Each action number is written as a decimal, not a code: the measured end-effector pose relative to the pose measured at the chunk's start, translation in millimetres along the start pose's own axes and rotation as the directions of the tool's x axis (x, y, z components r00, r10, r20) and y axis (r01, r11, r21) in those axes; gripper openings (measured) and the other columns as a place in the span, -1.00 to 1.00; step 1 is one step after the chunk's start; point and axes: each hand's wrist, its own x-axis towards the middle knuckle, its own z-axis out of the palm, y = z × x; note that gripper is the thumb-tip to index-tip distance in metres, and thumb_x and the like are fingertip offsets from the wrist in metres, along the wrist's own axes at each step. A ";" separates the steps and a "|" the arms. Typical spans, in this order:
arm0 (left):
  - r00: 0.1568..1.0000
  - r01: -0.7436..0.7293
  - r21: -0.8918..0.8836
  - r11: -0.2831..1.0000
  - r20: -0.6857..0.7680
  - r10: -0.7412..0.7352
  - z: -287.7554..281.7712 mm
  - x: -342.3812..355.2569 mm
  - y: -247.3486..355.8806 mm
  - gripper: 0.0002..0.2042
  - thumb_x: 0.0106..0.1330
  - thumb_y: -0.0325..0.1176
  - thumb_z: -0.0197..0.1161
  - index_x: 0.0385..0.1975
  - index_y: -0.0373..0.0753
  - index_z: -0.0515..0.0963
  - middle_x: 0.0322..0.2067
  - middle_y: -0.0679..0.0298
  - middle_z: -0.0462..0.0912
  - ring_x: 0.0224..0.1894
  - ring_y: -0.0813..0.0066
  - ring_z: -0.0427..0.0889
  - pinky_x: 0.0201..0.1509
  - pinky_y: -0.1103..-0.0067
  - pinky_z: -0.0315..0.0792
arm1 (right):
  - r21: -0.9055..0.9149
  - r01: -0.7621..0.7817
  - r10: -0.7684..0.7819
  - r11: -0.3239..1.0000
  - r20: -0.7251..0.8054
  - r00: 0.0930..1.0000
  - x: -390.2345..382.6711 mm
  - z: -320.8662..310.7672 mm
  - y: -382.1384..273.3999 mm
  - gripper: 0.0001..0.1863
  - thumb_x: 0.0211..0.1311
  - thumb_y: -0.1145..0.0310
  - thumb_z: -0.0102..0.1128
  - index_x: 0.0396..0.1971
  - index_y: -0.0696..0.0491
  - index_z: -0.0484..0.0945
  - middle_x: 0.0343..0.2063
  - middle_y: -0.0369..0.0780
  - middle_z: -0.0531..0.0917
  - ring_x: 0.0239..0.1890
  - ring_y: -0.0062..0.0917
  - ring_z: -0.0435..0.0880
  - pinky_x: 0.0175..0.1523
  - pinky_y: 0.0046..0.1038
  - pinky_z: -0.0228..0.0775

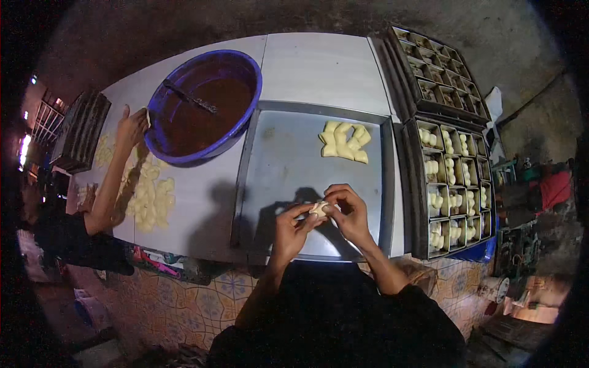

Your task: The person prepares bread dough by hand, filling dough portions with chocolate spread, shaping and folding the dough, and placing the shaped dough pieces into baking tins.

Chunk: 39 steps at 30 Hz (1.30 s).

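Between the fingertips of my left hand [291, 232] and my right hand [348, 218] is a small piece of pale dough [320, 209]. Both hands are closed on it, thumbs and fingers pinching from either side. They hold it above the near part of a large shallow metal tray [276, 141]. Several shaped dough pieces [343, 141] lie close together in that tray, toward its far right. The underside of the held piece is hidden by my fingers.
A blue basin [254, 116] holds brown filling and a dark utensil. A co-worker's hand [132, 127] is at its left rim, near flattened dough pieces [150, 199]. Divided baking pans [451, 184] with dough stand right, another pan set [438, 73] behind, and stacked dark pans [80, 132] far left.
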 end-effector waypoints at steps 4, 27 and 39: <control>0.997 0.077 -0.167 0.983 -0.016 -0.081 2.7 -5.0 -5.8 -0.76 0.30 -0.50 0.20 -0.12 -0.54 0.49 -0.32 0.14 0.57 -0.22 0.40 0.64 -0.10 0.58 0.61 | -0.192 0.064 -0.031 0.979 0.172 0.985 -9.4 4.4 -17.7 -0.80 0.08 0.51 0.31 -0.25 0.20 0.62 -0.09 -0.14 0.52 -0.10 -0.49 0.56 -0.06 -0.50 0.40; 0.863 0.380 -0.445 0.811 -0.145 -0.484 -12.8 26.4 -84.4 -0.65 0.35 -0.30 0.03 0.11 -0.16 0.26 -0.06 -0.03 0.51 0.00 0.15 0.53 0.13 0.34 0.37 | -0.099 -0.437 0.448 0.894 0.210 0.869 34.6 -30.7 110.1 -0.50 -0.12 0.47 0.29 -0.05 0.24 0.55 -0.16 0.00 0.65 -0.15 -0.41 0.65 -0.01 -0.44 0.46; 0.828 0.316 -0.296 0.901 -0.378 -0.415 13.9 26.4 -74.0 -0.54 0.20 -0.19 0.21 0.09 -0.12 0.31 -0.11 0.30 0.51 -0.01 0.43 0.47 0.06 0.48 0.29 | -0.856 -0.208 -0.285 0.473 -0.372 0.883 91.0 -104.1 105.2 -0.66 0.05 0.60 0.06 -0.10 0.21 0.53 -0.25 0.02 0.63 -0.18 -0.14 0.58 -0.02 -0.26 0.39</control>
